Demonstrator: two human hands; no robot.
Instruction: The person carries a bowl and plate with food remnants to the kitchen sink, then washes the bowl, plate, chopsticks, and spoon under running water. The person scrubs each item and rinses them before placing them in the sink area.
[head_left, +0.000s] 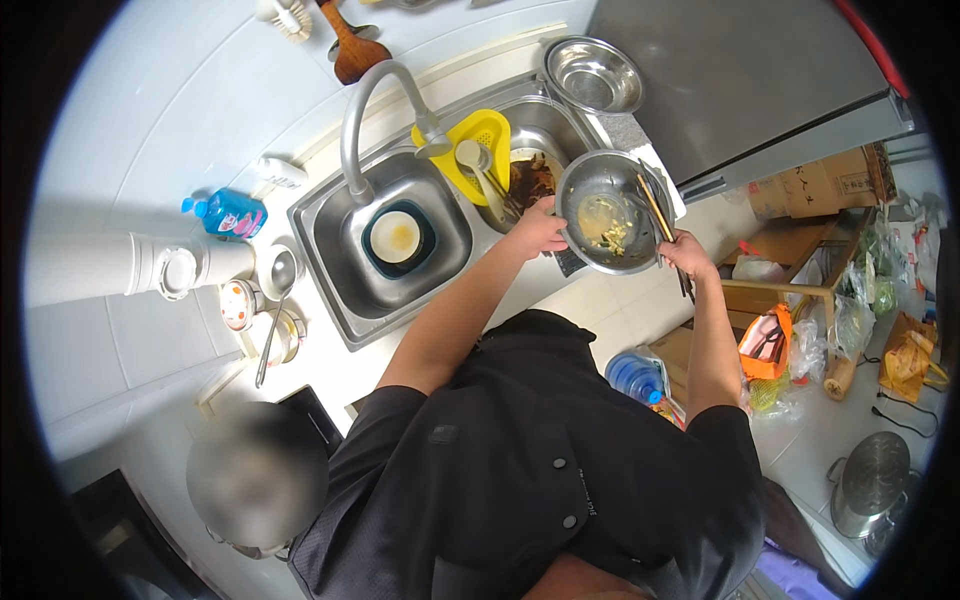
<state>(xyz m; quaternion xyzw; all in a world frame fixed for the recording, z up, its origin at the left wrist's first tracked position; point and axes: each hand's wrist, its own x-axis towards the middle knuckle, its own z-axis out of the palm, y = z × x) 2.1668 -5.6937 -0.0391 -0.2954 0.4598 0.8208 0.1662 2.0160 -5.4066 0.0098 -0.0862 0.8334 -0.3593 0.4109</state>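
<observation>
My left hand (537, 229) holds the left rim of a metal bowl (589, 176), its fingertips at the outer wall. Inside the bowl lie yellowish liquid and chopped food bits (615, 237). At the bowl's right side, my right hand (684, 253) grips chopsticks (655, 208) that cross the rim; whether it also holds the rim is hard to tell. Just left of the bowl, dark food scraps (534, 180) lie in the right sink basin. A yellow drain basket (501, 129) with a pale ladle (469, 154) in it sits between the basins.
In the left basin (322, 259) a small pale bowl (395, 237) rests in a dark one. A grey faucet (352, 127) arches above. Metal bowls (626, 56) stand behind the sink, near a grey appliance (712, 82). Blue soap bottle (232, 213) and a metal ladle (282, 274) are at left.
</observation>
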